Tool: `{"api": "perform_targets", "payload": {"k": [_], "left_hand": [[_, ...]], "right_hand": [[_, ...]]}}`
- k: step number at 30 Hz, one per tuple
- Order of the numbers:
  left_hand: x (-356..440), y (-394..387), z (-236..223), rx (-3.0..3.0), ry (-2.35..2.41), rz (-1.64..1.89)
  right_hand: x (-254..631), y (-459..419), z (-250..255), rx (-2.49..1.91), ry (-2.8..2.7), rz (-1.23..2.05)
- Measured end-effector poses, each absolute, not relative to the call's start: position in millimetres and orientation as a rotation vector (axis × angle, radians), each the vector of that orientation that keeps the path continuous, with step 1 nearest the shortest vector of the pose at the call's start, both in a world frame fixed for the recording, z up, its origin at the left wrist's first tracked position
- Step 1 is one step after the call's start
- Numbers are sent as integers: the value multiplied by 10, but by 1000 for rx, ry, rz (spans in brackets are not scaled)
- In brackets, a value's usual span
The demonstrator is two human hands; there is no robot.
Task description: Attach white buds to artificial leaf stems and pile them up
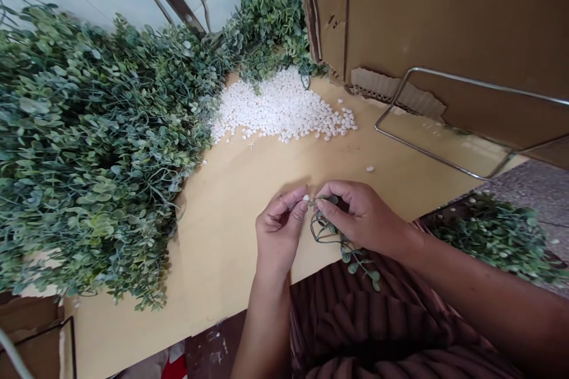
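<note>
Thumb and forefinger of my left hand (281, 220) pinch a small white bead-like piece (306, 198). My right hand (355, 210) is closed on an artificial leaf sprig (326, 231), gripping it close to one stem end. That end meets the white piece between the two hands; whether it is inside the piece is too small to tell. The sprig's stems loop below my right fingers, and its green leaves hang over the table's near edge. Beyond my hands a heap of the same white pieces (284, 106) lies on the tan tabletop (231, 213).
A large pile of artificial greenery (98, 142) covers the left side, with more foliage (271, 6) behind the heap. At the right stand a cardboard box (444, 18) and a bent metal wire frame (433, 154). Another bunch of greenery (498, 237) lies below, near my right forearm.
</note>
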State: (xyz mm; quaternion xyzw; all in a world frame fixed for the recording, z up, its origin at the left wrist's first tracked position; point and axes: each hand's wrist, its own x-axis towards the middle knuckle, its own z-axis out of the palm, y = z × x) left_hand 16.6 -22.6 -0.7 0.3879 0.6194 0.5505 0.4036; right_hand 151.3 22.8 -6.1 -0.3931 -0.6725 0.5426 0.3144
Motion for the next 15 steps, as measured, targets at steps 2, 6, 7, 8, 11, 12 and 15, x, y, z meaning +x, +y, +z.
{"api": "perform_targets", "payload": {"k": [2,6,7,8,11,12,15], "left_hand": [[165,-232,-6,1016,1560,1385],[174,-239,8,1012,1565,1371],[178,-239,12,1002,1562,1372],[183,-239,14,988,1553,1373],[194,-236,11,929,1499,1391],[196,-235,8,911,1481,1402],[197,-229,-7,886,1456,1430]], "right_hand": [[1507,225,-65,-1045,-1771,1404],[1492,224,-73,-1039,-1796,1341],[1491,223,-74,-1038,-1796,1333],[1492,222,-75,-1036,-1795,1326],[1500,218,-79,-1021,-1781,1296],[1504,217,-80,-1015,-1776,1288],[1510,212,-85,-1005,-1762,1281]]}}
